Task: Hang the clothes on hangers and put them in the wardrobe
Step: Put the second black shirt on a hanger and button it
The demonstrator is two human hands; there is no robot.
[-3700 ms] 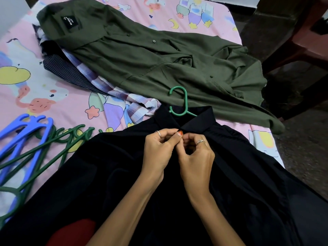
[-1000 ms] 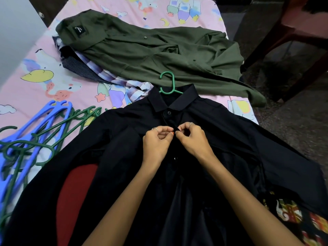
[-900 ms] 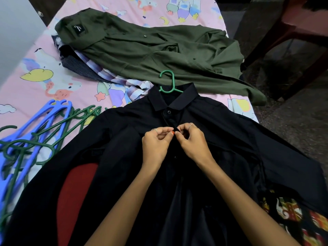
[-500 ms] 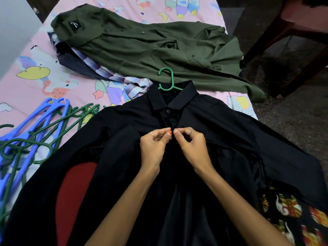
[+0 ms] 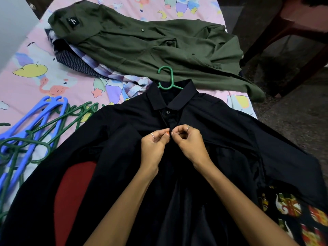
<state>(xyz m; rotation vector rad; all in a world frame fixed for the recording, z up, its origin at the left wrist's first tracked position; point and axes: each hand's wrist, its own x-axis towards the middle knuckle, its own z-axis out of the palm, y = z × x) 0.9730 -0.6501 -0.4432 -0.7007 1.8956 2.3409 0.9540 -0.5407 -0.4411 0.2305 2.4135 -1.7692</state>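
Black shirt (image 5: 221,125) placket still pinched by both hands' fingers (image 5: 164,135), seemingly lower than before.

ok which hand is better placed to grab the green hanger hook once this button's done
Right hand, probably: its fingers pinch the black shirt placket directly below the green plastic hanger hook; the left hand sits slightly farther left.

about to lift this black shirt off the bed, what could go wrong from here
1. Both hands, left hand and right hand, pinch the placket of the black shirt; below them it looks unbuttoned, so it may gape on the green hanger.
2. The hanger's hook rests on the olive shirt and could snag it when lifted.
3. A sleeve lies by the spare hangers and might drag them.
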